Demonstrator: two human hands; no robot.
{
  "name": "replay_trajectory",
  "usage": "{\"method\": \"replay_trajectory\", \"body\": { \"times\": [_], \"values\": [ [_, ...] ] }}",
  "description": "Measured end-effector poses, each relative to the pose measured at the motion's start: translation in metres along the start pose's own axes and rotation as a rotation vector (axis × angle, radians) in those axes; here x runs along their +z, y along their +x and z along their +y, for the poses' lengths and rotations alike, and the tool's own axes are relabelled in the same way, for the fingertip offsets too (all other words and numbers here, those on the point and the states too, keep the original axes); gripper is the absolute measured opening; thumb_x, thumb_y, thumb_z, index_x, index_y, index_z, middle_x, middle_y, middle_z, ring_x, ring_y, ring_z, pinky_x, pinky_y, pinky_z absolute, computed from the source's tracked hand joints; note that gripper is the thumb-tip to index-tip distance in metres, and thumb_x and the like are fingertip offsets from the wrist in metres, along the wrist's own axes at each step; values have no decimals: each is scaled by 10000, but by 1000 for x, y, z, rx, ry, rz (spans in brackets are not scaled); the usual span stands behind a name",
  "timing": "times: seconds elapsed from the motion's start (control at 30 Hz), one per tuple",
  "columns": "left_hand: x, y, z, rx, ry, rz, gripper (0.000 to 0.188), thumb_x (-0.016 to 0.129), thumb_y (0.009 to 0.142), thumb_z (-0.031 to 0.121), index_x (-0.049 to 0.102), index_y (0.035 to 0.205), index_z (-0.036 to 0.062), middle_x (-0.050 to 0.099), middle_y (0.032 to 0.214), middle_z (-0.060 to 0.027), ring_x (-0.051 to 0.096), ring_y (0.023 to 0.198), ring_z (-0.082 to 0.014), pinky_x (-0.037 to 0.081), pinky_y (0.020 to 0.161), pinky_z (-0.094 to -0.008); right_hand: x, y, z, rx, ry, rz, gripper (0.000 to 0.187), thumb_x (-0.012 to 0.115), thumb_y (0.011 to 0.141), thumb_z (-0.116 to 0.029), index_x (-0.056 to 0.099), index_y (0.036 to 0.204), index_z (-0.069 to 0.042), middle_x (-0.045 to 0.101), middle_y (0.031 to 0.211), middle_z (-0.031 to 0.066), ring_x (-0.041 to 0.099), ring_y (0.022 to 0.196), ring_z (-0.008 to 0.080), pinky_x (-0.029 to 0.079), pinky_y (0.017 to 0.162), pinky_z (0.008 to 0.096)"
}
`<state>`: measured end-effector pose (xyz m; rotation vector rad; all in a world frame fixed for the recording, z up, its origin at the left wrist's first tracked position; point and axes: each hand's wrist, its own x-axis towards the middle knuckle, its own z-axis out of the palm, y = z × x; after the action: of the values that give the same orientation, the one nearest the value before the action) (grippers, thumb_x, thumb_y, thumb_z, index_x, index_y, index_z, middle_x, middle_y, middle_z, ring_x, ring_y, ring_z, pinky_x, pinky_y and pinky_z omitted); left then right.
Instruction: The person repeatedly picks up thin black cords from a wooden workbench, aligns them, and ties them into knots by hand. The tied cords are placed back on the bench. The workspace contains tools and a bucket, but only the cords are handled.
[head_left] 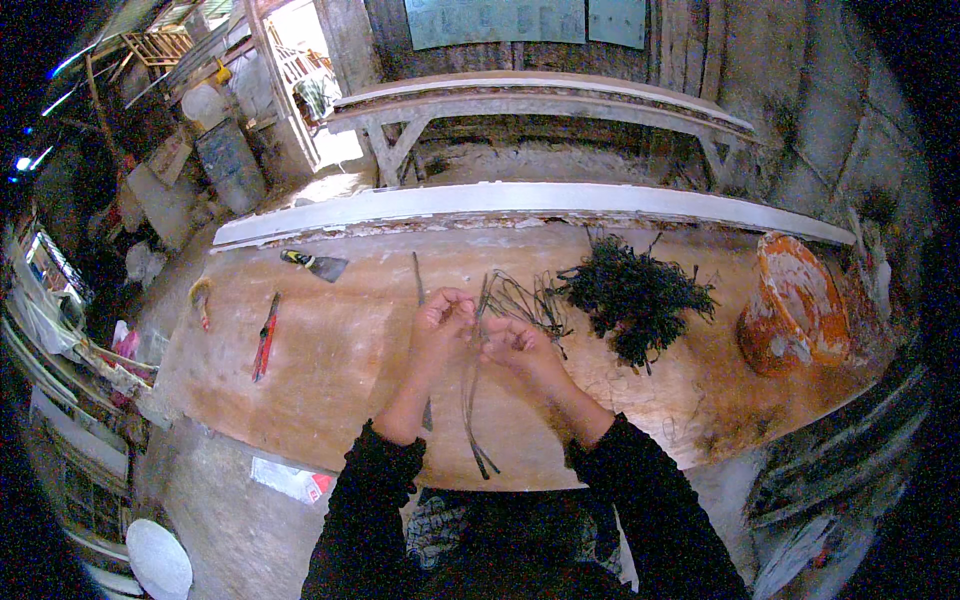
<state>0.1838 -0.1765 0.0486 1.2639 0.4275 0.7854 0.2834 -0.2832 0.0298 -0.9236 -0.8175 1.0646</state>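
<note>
Dark strands (468, 410), a slim bunch held up over the middle of a broad wooden tabletop (330, 390), lower ends hanging toward the near edge. Along the far side of that top, a long white-faced board (540, 203). Toward the right end, an orange bucket (762, 335) smeared with white, apparently outside the work in hand.

Between bucket and hands, a tangled dark heap (640, 300), by far the greater share of the material. Judging by that bulk, much left and only a little taken up. No finished bundle in sight beside the heap; cannot tell how much, if any, already done.

Right hand (520, 345): fingers bent, seemingly pinching the strands between thumb and fingertips. Left hand (443, 322): likewise curled, apparently pinching the same bunch just beside the right fingertips. Too small and blurred at that meeting point to make out any knot, so cannot say whether joined or merely gathered.

Between heap and hands, thin loose loops (525, 300), seemingly not yet gathered in. Partly under the left forearm, a long narrow strip (418, 280), lying flat. Farther left, smaller and apart from both hands: a red-handled tool (265, 345), a scraper (325, 266) and, smallest, an apparent brush (202, 300), all lying idle.
</note>
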Motion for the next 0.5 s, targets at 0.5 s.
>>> {"method": "replay_trajectory", "body": {
  "times": [0.5],
  "values": [
    [11,-6,12,-38,372,-192,369,583,699,63,445,1041,64,493,750,7,495,735,-101,408,684,-226,-22,6,-22,-87,133,385,119,551,756,-134,474,675,-94,481,708,-16,436,604,69,370,555,190]
  ]
}}
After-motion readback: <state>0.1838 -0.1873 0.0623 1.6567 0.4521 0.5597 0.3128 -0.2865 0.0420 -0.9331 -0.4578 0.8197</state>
